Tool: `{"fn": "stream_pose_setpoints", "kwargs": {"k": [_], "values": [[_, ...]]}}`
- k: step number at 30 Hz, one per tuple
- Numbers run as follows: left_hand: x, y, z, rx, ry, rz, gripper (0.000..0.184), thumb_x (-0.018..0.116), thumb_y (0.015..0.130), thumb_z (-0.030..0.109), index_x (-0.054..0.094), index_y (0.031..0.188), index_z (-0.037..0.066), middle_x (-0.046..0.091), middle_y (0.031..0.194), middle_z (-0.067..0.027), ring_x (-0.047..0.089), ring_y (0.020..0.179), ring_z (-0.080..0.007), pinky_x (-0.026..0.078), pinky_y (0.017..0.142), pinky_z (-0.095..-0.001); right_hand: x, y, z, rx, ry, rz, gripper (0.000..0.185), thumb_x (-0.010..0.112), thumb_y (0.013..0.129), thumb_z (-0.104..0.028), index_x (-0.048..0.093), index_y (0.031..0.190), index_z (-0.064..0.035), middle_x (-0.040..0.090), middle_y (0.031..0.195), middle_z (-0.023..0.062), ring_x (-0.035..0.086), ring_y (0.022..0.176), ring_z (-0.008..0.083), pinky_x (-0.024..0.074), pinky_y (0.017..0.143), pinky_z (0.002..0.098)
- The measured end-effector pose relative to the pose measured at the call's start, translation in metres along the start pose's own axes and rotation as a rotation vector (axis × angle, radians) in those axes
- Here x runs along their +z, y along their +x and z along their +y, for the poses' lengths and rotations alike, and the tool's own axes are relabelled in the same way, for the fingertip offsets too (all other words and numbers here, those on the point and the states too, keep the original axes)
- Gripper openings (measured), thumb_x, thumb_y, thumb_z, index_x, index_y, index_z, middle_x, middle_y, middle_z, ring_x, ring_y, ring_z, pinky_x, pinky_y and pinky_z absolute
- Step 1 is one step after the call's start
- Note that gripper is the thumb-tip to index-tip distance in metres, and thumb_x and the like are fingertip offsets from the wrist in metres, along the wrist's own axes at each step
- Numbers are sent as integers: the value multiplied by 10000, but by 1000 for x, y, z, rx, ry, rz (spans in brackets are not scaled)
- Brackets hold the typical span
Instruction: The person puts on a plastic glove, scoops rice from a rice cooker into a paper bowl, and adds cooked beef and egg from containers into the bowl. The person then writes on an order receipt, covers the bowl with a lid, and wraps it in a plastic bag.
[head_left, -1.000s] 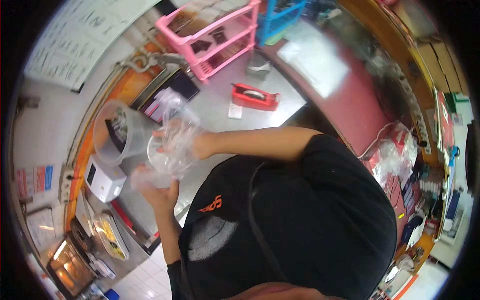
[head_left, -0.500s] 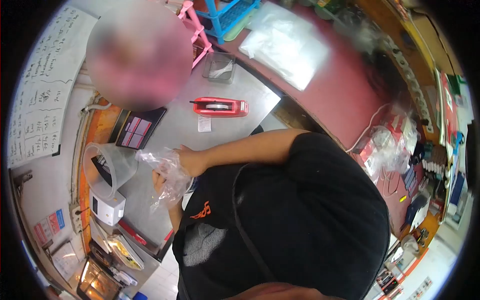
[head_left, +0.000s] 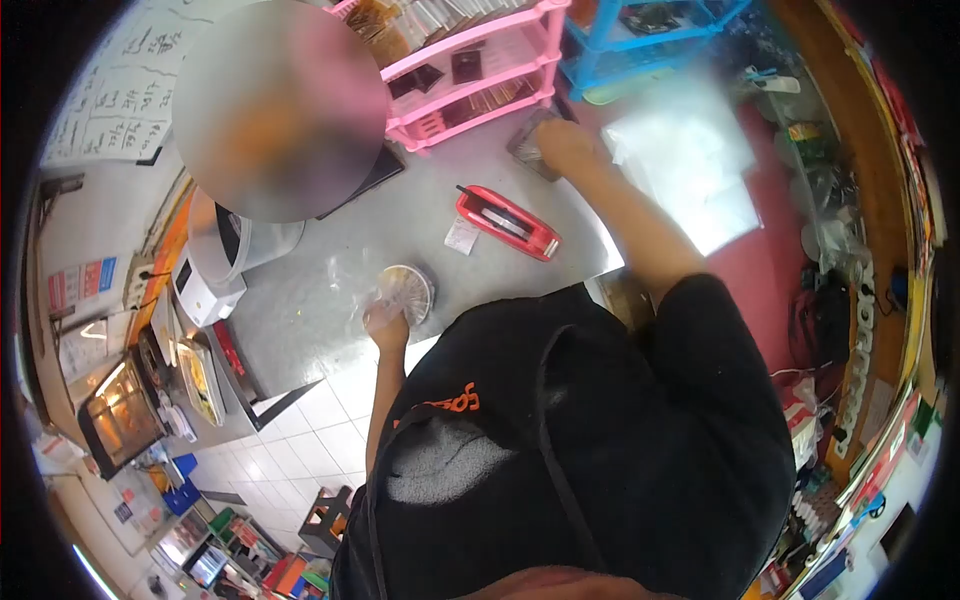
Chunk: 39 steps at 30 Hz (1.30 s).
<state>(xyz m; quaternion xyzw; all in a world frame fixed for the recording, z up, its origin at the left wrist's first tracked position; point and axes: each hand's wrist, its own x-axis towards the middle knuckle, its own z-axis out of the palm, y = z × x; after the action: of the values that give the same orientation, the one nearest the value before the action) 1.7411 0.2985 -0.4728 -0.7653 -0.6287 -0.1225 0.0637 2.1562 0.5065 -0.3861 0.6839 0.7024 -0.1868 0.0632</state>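
My left hand (head_left: 386, 322) is closed on a thin clear plastic bag (head_left: 362, 302), at the side of a round bowl (head_left: 408, 292) near the counter's front edge. The bowl has a pale rim, and the bag partly covers it. My right arm stretches to the far side of the counter, where my right hand (head_left: 562, 145) is over a small clear box (head_left: 524, 150) beside the pink rack. Its fingertips are hidden in the box. Between the hands lies a red tape dispenser (head_left: 508, 222), with a small paper slip (head_left: 461, 236) next to it.
A pink rack (head_left: 470, 75) and a blue rack (head_left: 640, 45) stand at the back. White plastic sheets (head_left: 685, 165) lie on the red surface at the right. A clear bucket (head_left: 262, 240) and a white device (head_left: 207, 288) are at the left. A blurred disc covers the upper left.
My right hand has left the bag and moved away to the clear box. The bag and bowl are now low over the counter at my left hand. The view has shifted.
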Motion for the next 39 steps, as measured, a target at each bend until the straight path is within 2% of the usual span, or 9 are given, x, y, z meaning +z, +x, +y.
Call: {"fn": "stream_pose_setpoints", "kwargs": {"k": [2,9,12,14,17,26,29,32,39], "values": [[-2,2,10,-115,57,-242,204,576,839,227,667,761,63,658,830,-148,632,771,-328,485,647,-471,34,33,9,-12,-255,-84,248,610,839,-141,700,1065,-95,683,1103,90,666,1001,256,540,754,439],[10,-5,-3,-62,-321,24,168,651,759,209,688,887,108,667,913,-143,638,841,-328,500,771,-455,59,34,9,-85,-589,61,228,593,854,-188,714,1046,-165,685,1108,48,662,988,251,479,783,438],[38,-23,-9,-142,-107,27,125,665,723,186,709,840,189,690,929,-59,657,818,-277,505,763,-425,24,18,10,-307,-572,0,168,594,795,-150,715,910,-137,708,969,103,685,912,246,500,750,424],[52,-31,-20,-43,40,-244,95,655,752,219,720,821,212,701,924,-21,664,823,-235,503,733,-408,24,21,21,-292,-400,53,161,617,749,-121,686,890,-85,694,903,155,683,859,305,545,697,422],[43,-29,-16,38,-130,15,129,638,780,257,727,869,229,706,895,-6,667,813,-205,501,704,-392,1,-4,10,-332,-206,246,121,578,756,-126,651,824,-57,674,831,162,663,767,341,521,683,451],[18,-7,5,-262,-185,-42,222,581,870,340,723,877,169,686,833,-96,642,739,-279,500,699,-424,7,-6,23,-319,426,290,127,696,797,-121,678,855,-10,691,764,138,685,690,230,517,655,325],[-14,12,12,-434,-407,-254,276,650,799,326,702,885,69,665,906,-199,626,870,-364,499,762,-423,8,-5,28,-318,421,322,134,681,817,-131,685,880,-13,691,775,141,686,699,241,518,658,324],[-16,14,12,-533,-674,-139,280,650,804,309,696,905,53,661,900,-209,623,858,-375,490,770,-426,-4,-11,27,-402,355,406,144,675,830,-141,687,897,-14,690,785,144,687,707,249,516,654,324],[-10,9,3,-506,-642,-183,270,639,826,275,691,942,37,667,929,-205,629,861,-369,490,758,-428,-27,-17,45,-447,126,333,167,697,827,-171,688,854,-7,684,750,139,665,639,244,496,614,335]]}}
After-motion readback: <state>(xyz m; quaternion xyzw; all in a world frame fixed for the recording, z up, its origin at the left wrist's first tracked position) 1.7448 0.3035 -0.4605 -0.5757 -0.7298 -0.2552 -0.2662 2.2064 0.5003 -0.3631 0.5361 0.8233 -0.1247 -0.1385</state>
